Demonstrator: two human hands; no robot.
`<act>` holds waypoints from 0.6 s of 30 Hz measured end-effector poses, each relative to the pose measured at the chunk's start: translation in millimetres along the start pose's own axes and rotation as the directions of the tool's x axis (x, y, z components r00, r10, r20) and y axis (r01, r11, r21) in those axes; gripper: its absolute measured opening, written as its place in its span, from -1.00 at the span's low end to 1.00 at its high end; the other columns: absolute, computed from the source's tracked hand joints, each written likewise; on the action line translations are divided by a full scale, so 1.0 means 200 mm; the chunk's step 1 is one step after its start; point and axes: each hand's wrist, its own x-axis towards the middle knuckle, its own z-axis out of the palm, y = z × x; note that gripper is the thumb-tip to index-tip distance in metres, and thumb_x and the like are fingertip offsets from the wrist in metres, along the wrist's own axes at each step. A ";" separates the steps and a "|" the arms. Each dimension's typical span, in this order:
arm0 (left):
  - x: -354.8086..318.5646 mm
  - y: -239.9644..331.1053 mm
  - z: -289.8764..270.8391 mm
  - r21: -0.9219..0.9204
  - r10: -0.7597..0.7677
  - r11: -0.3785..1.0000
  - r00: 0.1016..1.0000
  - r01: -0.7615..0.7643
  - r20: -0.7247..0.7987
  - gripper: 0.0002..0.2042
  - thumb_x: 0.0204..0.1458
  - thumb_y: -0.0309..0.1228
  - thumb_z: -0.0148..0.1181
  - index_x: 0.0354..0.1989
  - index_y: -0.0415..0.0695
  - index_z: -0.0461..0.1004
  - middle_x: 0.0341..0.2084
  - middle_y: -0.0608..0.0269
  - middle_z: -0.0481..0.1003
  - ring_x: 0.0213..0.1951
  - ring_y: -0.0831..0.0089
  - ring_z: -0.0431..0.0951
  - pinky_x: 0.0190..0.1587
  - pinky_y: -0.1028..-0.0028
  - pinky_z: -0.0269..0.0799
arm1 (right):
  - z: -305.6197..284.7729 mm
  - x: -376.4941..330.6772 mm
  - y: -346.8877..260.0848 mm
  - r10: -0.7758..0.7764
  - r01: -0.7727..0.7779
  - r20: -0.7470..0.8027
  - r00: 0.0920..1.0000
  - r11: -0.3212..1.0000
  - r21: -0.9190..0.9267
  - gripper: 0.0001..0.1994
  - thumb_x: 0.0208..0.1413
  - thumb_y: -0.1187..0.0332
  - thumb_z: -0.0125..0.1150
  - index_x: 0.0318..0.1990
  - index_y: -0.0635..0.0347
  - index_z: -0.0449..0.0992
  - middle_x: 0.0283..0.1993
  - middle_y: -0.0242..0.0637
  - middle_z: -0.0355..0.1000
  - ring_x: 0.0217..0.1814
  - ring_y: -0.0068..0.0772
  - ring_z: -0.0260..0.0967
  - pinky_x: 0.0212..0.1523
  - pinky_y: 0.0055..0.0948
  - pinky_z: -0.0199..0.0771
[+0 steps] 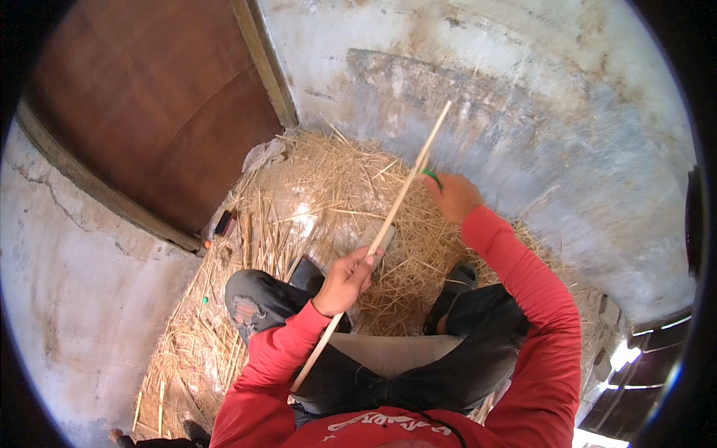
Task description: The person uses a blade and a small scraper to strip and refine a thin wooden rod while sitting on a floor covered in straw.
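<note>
wooden stick (388, 224) gripped in left hand (345, 280); right hand (452, 196) pinches green tool (431, 176) against it.

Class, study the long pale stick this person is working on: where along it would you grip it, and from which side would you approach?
Probably grip the long pale stick at mid-length, where the left hand already wraps it, coming in from its left. It slants up and away over the straw, its upper stretch is occupied by the right hand with a green tool.
</note>
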 end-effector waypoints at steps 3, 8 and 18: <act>-0.05 0.05 0.02 0.028 -0.033 0.999 0.996 0.031 0.081 -0.68 0.37 -0.34 -0.11 0.16 -0.27 0.38 -0.67 0.54 0.15 -0.64 0.72 0.14 -0.56 0.62 0.08 | 0.01 0.14 0.32 0.018 -0.007 -0.246 0.969 0.999 0.047 -0.45 0.31 -0.12 -0.10 -0.22 0.22 0.61 -0.41 0.02 0.52 -0.38 0.10 0.47 -0.25 0.01 0.45; -0.27 0.04 -0.04 -0.051 -0.012 0.998 0.964 0.026 0.266 -0.65 0.38 -0.27 -0.11 0.18 -0.24 0.36 -0.75 0.56 0.13 -0.72 0.72 0.07 -0.62 0.62 -0.01 | -0.46 0.12 1.33 0.491 -0.464 -0.505 0.709 0.865 0.190 -0.29 0.27 -0.18 -0.08 -0.37 0.47 0.59 -0.32 0.34 0.49 -0.20 0.32 0.50 -0.13 0.04 0.44; -0.04 0.07 -0.01 -0.048 0.028 0.999 0.995 -0.023 0.092 -0.65 0.40 -0.29 -0.20 0.20 -0.20 0.34 -0.60 0.39 0.35 -0.69 0.74 0.23 -0.60 0.69 0.17 | -0.34 -0.05 0.76 0.249 -0.075 -0.386 0.888 0.908 0.413 -0.52 0.27 -0.02 0.10 -0.28 0.34 0.56 -0.49 -0.30 0.38 -0.50 -0.44 0.20 -0.38 -0.37 0.30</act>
